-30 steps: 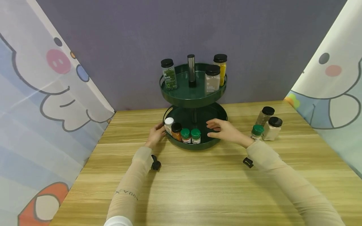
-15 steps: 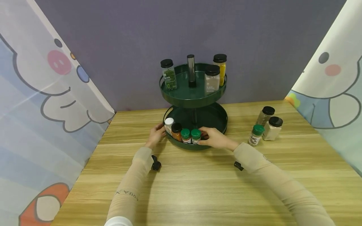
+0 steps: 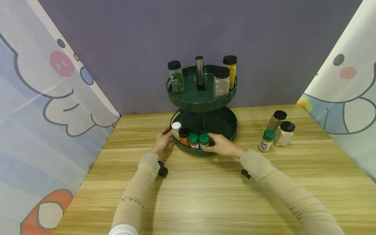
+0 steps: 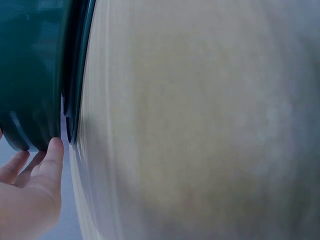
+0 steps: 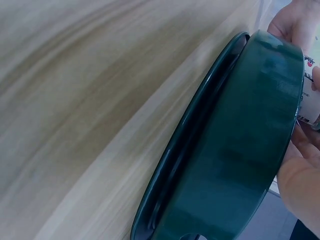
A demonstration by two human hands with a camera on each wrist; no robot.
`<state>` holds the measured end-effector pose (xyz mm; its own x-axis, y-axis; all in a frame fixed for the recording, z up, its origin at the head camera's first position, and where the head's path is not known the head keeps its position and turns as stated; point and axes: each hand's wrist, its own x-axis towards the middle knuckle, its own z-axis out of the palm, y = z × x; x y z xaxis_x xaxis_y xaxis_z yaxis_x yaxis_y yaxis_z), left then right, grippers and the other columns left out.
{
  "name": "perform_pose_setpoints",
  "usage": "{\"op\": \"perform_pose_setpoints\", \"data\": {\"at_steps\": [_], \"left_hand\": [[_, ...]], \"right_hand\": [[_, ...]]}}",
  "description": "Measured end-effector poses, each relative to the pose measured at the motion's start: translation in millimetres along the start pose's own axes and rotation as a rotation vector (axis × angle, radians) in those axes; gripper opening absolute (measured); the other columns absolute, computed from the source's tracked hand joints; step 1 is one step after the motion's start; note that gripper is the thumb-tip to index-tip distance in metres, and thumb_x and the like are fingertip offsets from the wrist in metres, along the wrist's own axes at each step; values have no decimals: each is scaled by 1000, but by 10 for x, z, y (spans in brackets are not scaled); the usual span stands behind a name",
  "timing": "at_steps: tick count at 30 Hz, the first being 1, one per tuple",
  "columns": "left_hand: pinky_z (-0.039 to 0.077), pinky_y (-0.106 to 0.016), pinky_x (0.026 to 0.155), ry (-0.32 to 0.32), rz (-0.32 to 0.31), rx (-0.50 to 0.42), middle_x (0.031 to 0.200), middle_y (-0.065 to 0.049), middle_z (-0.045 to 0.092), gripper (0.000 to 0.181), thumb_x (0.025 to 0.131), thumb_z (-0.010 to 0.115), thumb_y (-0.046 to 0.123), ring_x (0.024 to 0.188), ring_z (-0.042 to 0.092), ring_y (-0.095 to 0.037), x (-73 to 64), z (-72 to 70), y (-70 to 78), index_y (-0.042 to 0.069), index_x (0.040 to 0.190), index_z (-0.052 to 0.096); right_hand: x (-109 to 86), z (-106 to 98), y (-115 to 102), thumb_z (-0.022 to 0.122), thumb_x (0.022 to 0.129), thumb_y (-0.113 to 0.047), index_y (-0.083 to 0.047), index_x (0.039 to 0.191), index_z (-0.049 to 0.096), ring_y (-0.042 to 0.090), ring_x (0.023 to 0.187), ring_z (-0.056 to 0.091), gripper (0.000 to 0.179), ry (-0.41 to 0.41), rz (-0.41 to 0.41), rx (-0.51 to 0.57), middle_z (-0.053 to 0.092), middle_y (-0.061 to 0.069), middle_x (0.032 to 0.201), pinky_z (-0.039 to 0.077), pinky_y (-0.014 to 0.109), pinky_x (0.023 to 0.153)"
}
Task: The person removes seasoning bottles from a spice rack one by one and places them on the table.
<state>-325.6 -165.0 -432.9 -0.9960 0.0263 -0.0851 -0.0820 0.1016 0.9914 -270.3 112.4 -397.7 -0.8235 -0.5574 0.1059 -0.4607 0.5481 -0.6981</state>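
A two-tier dark green turntable rack (image 3: 201, 106) stands on the table. Along the front left of its lower tray sit a white-capped jar (image 3: 176, 129), a black-capped orange spice jar (image 3: 184, 137) and two green-capped spice jars, the left one (image 3: 193, 140) and the right one (image 3: 204, 141). My right hand (image 3: 221, 145) pinches the right green-capped jar, its thumb at the front and its fingers behind. At the tray's left side, my left hand (image 3: 162, 139) touches the wall with fairly straight fingers, as the left wrist view shows.
On the upper tray stand a green herb jar (image 3: 177, 78), a black pepper jar (image 3: 221, 83) and a yellow jar (image 3: 230, 71). At the table's right are a green-capped jar (image 3: 266, 141), a grey-brown jar (image 3: 277, 120) and a cream jar (image 3: 284, 134). A grey wall (image 3: 141, 58) stands behind.
My right hand has moved left from over the tray's right side to the right green-capped jar, and its fingers have closed round it. The left hand has stayed at the tray.
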Motion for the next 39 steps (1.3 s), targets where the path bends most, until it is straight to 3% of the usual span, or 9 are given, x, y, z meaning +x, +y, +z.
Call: {"op": "perform_pose_setpoints", "data": {"at_steps": [25, 39], "left_hand": [[40, -37, 103, 20, -4, -6, 140, -16, 39, 50, 96, 49, 20, 124, 44, -28, 5, 18, -8, 1, 139, 35], [37, -40, 106, -3, -8, -25, 142, -20, 35, 51, 96, 47, 17, 126, 41, -31, -38, 18, 49, -3, 140, 31]], "right_hand": [[6, -61, 31, 69, 83, -25, -11, 106, 58, 11, 77, 59, 29, 21, 5, -23, 65, 1, 89, 50, 27, 68], [-13, -325, 0, 69, 83, -23, -9, 106, 57, 18, 88, 64, 29, 71, 18, 9, 65, 6, 96, 54, 30, 72]]}}
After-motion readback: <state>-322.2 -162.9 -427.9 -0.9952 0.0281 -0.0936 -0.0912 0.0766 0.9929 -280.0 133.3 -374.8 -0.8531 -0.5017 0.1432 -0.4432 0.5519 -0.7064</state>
